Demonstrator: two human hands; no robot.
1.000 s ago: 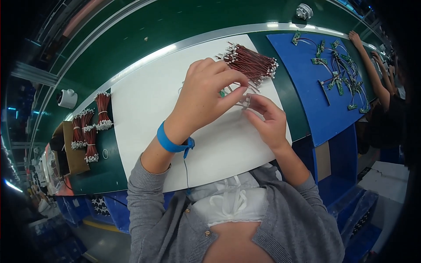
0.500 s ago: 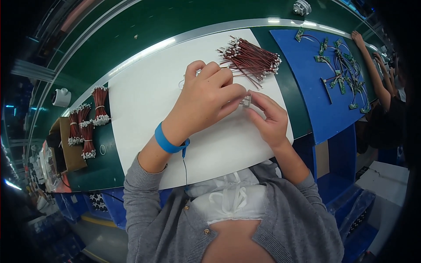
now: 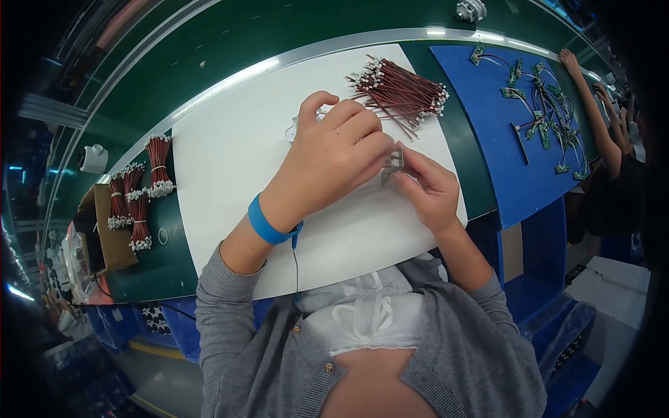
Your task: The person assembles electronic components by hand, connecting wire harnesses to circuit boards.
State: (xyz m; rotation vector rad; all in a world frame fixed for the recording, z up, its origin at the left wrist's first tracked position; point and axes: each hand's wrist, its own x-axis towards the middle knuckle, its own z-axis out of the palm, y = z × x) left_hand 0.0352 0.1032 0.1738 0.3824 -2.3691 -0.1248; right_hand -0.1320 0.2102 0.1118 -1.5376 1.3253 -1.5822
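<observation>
My right hand [image 3: 433,194] pinches a small greyish, partly see-through block-like part [image 3: 394,163] between thumb and fingers, above the white sheet [image 3: 237,174]. My left hand [image 3: 338,150] arches over from the left, its fingers bent and their tips close against that same part. What its thumb and fingertips grip, if anything, is hidden behind the hand. A clear and white piece [image 3: 292,131] shows partly beyond the left hand, mostly covered by it. A heap of dark red cables with white connectors [image 3: 398,92] lies just past both hands.
Tied cable bundles [image 3: 159,167] lie at the left beside a cardboard box [image 3: 115,237]. Wired green circuit boards [image 3: 543,118] cover part of a blue mat [image 3: 481,125] at right, near another person's arm [image 3: 599,125]. A green belt [image 3: 293,35] runs behind, carrying a white part [image 3: 471,10].
My left hand has shifted slightly, and the small part shows a little more and looks turned. White parts on the green belt have moved left.
</observation>
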